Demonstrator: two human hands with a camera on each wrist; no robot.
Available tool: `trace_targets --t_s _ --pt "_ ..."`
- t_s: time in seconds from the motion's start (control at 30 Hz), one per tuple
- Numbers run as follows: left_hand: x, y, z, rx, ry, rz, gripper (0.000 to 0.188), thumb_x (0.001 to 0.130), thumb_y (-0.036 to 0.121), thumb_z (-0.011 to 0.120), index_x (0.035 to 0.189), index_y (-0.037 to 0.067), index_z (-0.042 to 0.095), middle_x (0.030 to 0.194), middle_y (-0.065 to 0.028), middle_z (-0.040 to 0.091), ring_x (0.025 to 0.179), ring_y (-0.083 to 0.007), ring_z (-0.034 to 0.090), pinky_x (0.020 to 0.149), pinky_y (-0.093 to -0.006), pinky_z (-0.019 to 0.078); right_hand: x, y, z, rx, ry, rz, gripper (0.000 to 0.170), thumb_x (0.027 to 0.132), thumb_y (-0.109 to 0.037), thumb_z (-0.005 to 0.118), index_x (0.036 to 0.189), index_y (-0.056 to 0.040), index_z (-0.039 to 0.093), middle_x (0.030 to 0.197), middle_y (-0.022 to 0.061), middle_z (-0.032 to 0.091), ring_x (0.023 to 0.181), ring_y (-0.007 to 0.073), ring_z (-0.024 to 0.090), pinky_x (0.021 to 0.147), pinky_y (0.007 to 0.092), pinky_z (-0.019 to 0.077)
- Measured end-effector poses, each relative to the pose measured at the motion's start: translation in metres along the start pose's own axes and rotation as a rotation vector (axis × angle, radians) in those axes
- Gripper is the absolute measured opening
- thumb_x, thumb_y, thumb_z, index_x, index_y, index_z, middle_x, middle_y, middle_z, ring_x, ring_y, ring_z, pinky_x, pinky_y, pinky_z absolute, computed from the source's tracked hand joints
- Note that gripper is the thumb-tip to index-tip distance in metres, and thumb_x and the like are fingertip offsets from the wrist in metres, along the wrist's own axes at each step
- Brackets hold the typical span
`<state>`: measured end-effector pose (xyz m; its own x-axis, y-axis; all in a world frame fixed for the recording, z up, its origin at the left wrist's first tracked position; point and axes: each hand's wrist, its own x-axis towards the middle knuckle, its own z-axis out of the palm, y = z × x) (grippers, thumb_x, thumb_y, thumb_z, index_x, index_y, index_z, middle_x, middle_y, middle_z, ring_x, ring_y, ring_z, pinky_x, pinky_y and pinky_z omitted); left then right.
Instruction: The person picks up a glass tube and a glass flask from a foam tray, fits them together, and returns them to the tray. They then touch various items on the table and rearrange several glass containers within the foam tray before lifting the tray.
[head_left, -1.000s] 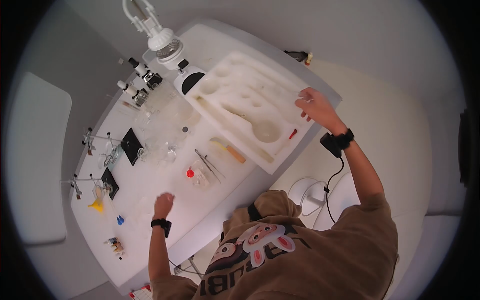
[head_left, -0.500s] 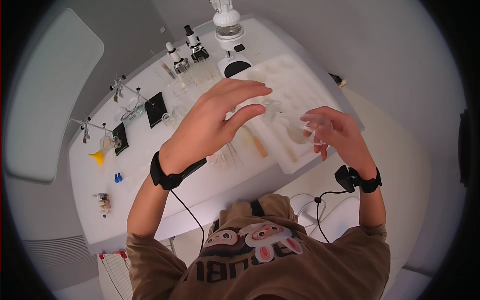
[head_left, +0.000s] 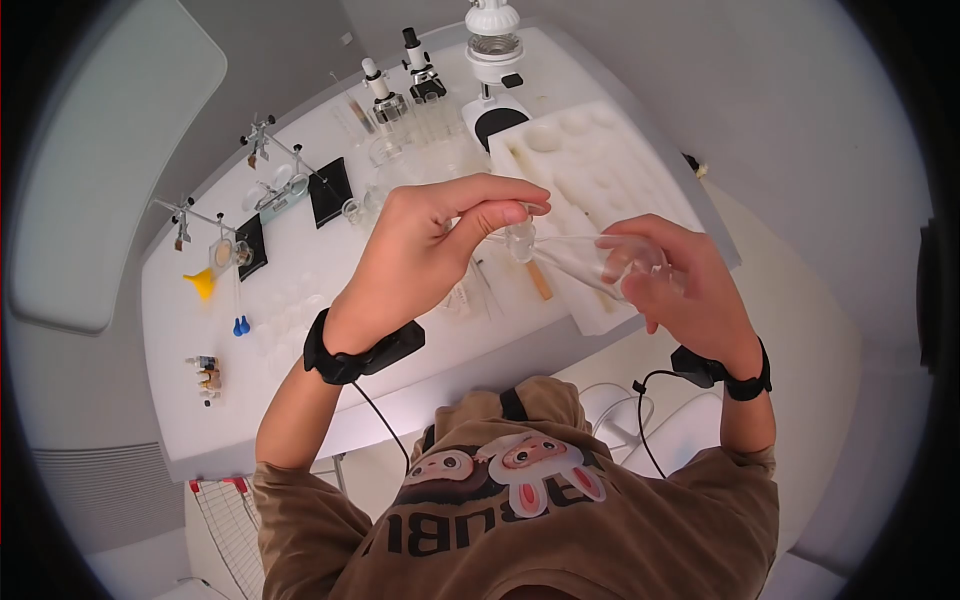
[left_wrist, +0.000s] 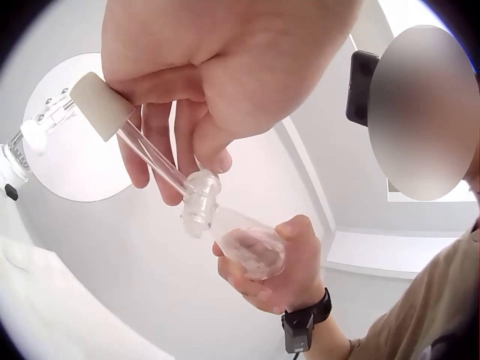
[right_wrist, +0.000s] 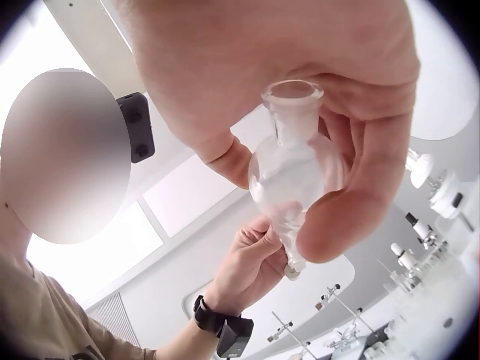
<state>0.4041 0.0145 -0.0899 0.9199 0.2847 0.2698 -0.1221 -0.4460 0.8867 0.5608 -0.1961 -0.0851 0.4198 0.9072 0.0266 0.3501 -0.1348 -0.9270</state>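
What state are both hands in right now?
Left hand: closed, pinching the tap end of the glass vessel.
Right hand: closed around the vessel's bulb.

Head view: the left hand [head_left: 415, 255] hides part of the stem of the glass vessel [head_left: 585, 260]; the right hand [head_left: 690, 290] covers part of its bulb. The white apparatus [head_left: 496, 60], at 12 o'clock, is truncated by the top edge. The clear glassware [head_left: 388, 152], at 11 o'clock, is too indistinct to count. Left wrist view: left hand cropped at 12 o'clock; face [left_wrist: 424, 112], at 2 o'clock, blurred. Right wrist view: right hand cropped at 12 o'clock; face blurred at 10 o'clock.
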Motion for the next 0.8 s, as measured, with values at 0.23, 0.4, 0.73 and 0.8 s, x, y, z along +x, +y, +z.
trace_targets --t_s 0.23,0.4,0.73,0.8 --pt "-0.013 0.005 -0.006 -0.006 -0.024 -0.018 0.023 0.098 0.009 0.056 0.116 0.0 0.067 0.106 -0.0102 0.072 0.1 -0.0174 0.067 0.089 -0.0281 0.051 -0.004 -0.01 0.005 0.031 -0.019 0.011 0.03 0.084 -0.014 0.063 0.109 0.0027 0.062 0.078 0.0012 0.065 0.064 0.009 0.058 0.061 0.0254 0.045" --pt "-0.018 0.012 -0.013 0.135 -0.052 0.059 0.029 0.094 0.011 0.062 0.121 0.001 0.064 0.115 -0.0114 0.069 0.107 -0.0215 0.064 0.092 -0.0315 0.0491 -0.003 -0.007 0.003 0.036 -0.02 -0.02 0.03 0.085 -0.014 0.062 0.111 0.0019 0.062 0.079 -0.0002 0.065 0.063 0.0071 0.057 0.056 0.0235 0.0448" --pt "-0.026 0.02 -0.01 0.634 -0.018 0.399 0.07 0.068 0.02 0.083 0.131 0.003 0.057 0.13 -0.0112 0.061 0.106 -0.0305 0.06 0.091 -0.0373 0.0474 -0.004 -0.023 -0.004 0.297 -0.087 0.148 0.031 0.089 -0.018 0.062 0.111 0.0027 0.065 0.081 0.0073 0.065 0.055 0.0066 0.052 0.042 0.0223 0.0421" --pt "-0.026 0.02 -0.011 0.611 -0.02 0.409 0.066 0.069 0.018 0.082 0.129 0.003 0.058 0.128 -0.0122 0.063 0.102 -0.03 0.062 0.086 -0.0365 0.0496 -0.004 -0.023 -0.004 0.326 -0.106 0.152 0.031 0.089 -0.019 0.063 0.111 0.0036 0.065 0.08 0.0086 0.065 0.053 0.0072 0.052 0.041 0.0226 0.042"
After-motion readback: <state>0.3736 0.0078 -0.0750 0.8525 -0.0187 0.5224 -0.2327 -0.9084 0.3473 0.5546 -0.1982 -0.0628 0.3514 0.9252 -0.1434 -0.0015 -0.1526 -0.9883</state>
